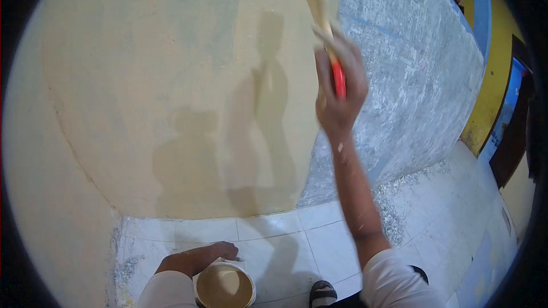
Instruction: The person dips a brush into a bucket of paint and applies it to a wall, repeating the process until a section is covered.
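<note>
Head view: right hand (353, 80) grips brush (317, 3), pointing up, axis leaning left; left hand (221, 250) closure unclear.

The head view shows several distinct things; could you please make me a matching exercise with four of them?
1. Paintbrush
2. Bucket
3. Strapped sandal
4. Floor tiles

A. Dark, on a foot
B. White, at the foot of the wall
C. Raised in the right hand
D. Contains beige paint

Pairs: 1-C, 2-D, 3-A, 4-B

The white tiled floor (328, 251) bears patches of scattered pale flakes (392, 217) and a sandalled foot (324, 294).
</note>
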Available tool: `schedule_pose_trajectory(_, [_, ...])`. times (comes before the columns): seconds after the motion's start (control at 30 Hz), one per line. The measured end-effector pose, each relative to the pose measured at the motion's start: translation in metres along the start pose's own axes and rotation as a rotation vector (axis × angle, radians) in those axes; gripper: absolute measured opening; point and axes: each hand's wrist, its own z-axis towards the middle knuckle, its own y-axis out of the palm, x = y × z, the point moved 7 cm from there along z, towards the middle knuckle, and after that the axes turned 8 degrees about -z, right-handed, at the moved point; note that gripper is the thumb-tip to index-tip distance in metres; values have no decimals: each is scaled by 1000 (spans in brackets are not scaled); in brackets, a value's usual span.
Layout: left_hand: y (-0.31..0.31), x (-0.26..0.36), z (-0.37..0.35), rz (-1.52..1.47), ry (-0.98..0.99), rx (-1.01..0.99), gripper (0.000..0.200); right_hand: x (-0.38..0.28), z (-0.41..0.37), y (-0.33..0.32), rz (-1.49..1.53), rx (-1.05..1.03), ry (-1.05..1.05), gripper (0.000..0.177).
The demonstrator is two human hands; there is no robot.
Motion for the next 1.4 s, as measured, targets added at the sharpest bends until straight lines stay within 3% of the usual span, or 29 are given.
schedule_pose_trajectory(0.1, [7, -8, 10, -7, 8, 6, 84, -16, 63, 39, -145, -231, -282, 22])
schedule_pose_trajectory(0.2, [4, -9, 11, -32, 13, 22, 84, -22, 70, 74, -294, -441, -521, 19])
schedule_pose_trajectory(0.3, [2, -8, 11, -4, -25, 62, 84, -17, 38, 97, -449, -609, -640, 17])
schedule_pose_trajectory(0.37, [3, -6, 9, -33, -6, -13, 84, -13, 0, 103, -538, -762, -652, 21])
schedule_pose_trajectory(0.4, [0, -6, 6, -48, -1, -48, 84, -15, -23, 98, -464, -728, -695, 23])
schedule_pose_trajectory(0.53, [-6, 3, -10, -37, -8, 3, 84, -24, -105, 91, -310, -1045, -623, 29])
schedule_pose_trajectory(0.57, [1, -2, -3, -23, 8, 57, 84, -26, -123, 86, -248, -1006, -632, 29])
schedule_pose_trajectory(0.63, [4, -7, 5, -19, 22, 74, 84, -29, -164, 82, -185, -1170, -589, 29])
schedule_pose_trajectory(0.7, [8, -8, 8, -42, 19, 2, 85, -29, -191, 84, -88, -1428, -432, 25])
schedule_pose_trajectory(0.8, [6, -6, 9, -16, 30, 19, 84, -12, -192, 90, -21, -1531, -206, 22])
schedule_pose_trajectory(0.83, [5, -5, 10, -13, 26, 27, 84, -6, -175, 95, 17, -1423, -164, 13])
schedule_pose_trajectory(1.0, [0, -2, 5, -25, 26, 21, 83, 16, -30, 109, 22, -1018, -45, 14])
schedule_pose_trajectory(1.17, [-3, -3, 0, -46, 41, 102, 83, -17, 69, 93, -254, -424, -569, 19])
schedule_pose_trajectory(1.27, [-3, -5, 7, -19, 31, 142, 82, -27, 64, 94, -369, -516, -547, 8])
schedule_pose_trajectory(1.4, [-6, -2, 0, -52, 5, 67, 82, -9, -31, 98, -357, -590, -672, 28])
